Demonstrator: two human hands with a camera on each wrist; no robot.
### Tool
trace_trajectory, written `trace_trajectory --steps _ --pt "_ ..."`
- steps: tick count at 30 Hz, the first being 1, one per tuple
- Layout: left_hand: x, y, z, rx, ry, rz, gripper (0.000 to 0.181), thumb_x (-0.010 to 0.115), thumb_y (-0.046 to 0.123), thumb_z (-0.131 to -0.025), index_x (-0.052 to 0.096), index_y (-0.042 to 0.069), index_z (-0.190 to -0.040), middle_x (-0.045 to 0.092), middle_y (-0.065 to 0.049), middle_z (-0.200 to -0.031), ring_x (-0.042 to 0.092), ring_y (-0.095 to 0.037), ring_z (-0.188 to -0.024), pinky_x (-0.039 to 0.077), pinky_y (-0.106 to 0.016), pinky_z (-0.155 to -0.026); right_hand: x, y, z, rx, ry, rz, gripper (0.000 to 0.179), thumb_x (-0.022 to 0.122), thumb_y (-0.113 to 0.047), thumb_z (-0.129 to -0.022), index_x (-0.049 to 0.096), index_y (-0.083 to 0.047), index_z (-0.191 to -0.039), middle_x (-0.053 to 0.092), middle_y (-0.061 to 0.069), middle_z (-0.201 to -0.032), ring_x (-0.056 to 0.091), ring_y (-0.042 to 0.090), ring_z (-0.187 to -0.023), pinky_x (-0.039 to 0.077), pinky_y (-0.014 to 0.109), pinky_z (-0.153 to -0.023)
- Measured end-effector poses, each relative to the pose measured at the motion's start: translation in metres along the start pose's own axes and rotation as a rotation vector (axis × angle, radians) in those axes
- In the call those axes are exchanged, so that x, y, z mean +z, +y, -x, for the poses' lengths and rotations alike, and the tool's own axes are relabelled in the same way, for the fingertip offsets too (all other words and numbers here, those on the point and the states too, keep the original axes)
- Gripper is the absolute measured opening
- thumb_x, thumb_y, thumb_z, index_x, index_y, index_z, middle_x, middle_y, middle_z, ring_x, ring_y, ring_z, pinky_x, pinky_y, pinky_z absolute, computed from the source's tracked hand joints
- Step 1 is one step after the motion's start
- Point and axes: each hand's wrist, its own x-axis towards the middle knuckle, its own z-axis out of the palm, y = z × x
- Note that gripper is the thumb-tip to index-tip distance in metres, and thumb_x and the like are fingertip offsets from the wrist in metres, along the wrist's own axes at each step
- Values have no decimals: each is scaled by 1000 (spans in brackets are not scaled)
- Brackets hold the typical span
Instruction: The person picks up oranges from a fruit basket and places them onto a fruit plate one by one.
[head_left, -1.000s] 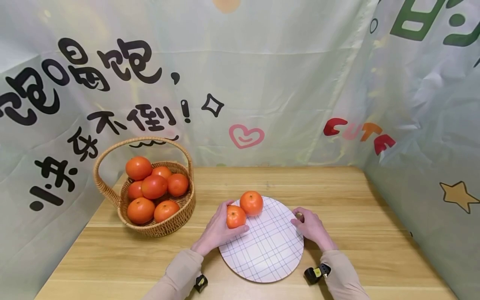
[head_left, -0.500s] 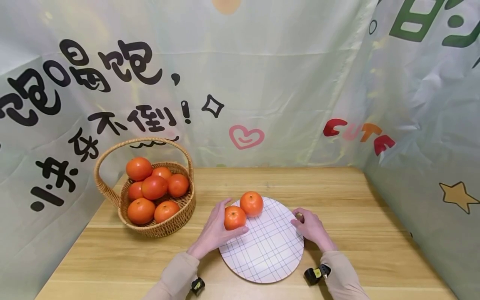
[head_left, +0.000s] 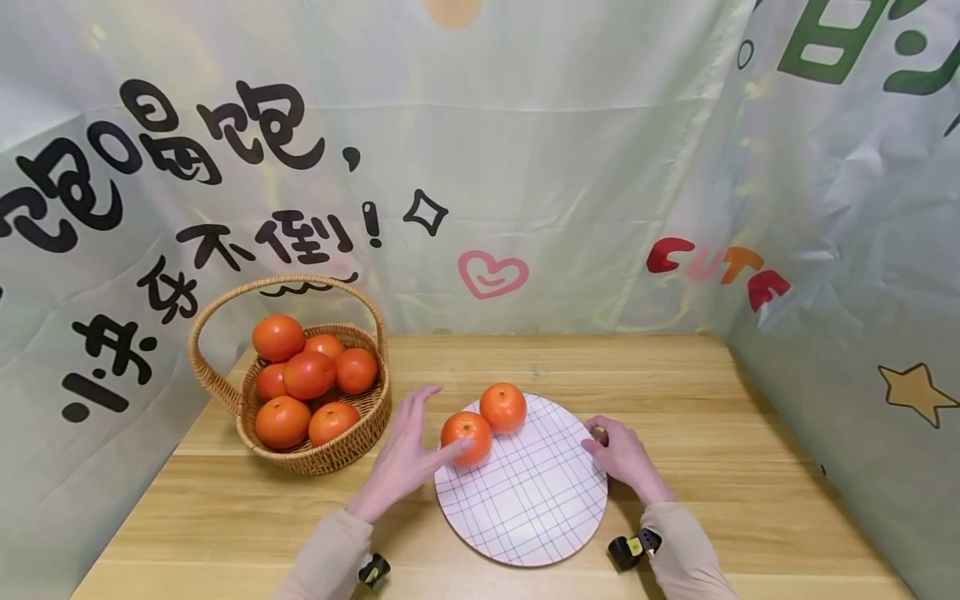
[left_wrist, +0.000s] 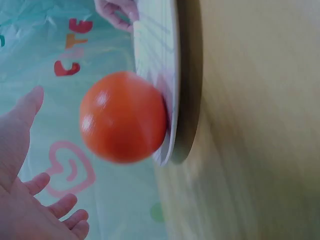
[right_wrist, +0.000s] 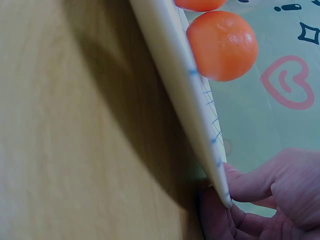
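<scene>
At the left of the surface (head_left: pixel 645 375) we see a wicker basket (head_left: pixel 352 442) holding orange fruit (head_left: pixel 309 374), then the left hand (head_left: pixel 401 458), its grip spread, just beside the nearer fruit (head_left: pixel 467 427) on the checked plate (head_left: pixel 532 508). Farther right we see the second fruit (head_left: pixel 503 407), also on it, then the right hand (head_left: pixel 622 452), its grip pinching the plate's rim between thumb and fingers.

Left hand (head_left: pixel 399 460) and right hand (head_left: pixel 621 452) bare. Beige sleeves to the wrist, lightly wrinkled: left sleeve (head_left: pixel 326 552) at 7 o'clock in the head view, right sleeve (head_left: pixel 686 546) at 5. Black wrist units with yellow labels: left unit (head_left: pixel 373 572) at its sleeve's 4 o'clock, right unit (head_left: pixel 624 552) at 9.
</scene>
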Motion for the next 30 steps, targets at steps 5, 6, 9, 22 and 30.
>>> trace_trajectory --steps 5,6,9,22,30 --pt "-17 -6 -2 5 81 -23 91 80 52 -80 37 15 -151 37 -15 -157 38 -38 -145 35 -66 -113 0 0 0 2 0 -1 24 61 -10 -96 62 -1 -118 59 11 -85 52 21 -73 39 29 -64" --pt "-20 -8 -3 5 96 -26 90 80 50 -80 38 15 -150 37 -15 -156 38 -38 -145 35 -67 -112 0 0 0 4 -1 -2 24 61 -10 -96 62 -1 -119 59 11 -85 52 21 -74 39 29 -64" --pt "-29 -12 -5 30 149 -35 87 81 46 -80 39 12 -148 38 -17 -155 39 -38 -143 36 -66 -111 -1 -1 1 15 -6 -3 24 61 -10 -97 62 -1 -119 59 11 -86 52 21 -74 39 29 -64" --pt "-66 -41 -15 42 340 -60 79 85 32 -80 44 5 -142 43 -18 -147 40 -37 -135 36 -56 -107 -1 -1 2 16 -7 -3 24 61 -10 -97 62 -1 -119 60 12 -87 53 22 -75 40 29 -65" --pt "-84 -60 -19 2 432 -89 78 85 30 -79 45 1 -140 43 -24 -142 37 -42 -136 29 -58 -112 -1 -2 2 13 -6 -6 25 60 -10 -97 62 -1 -120 59 11 -87 53 21 -75 39 29 -65"
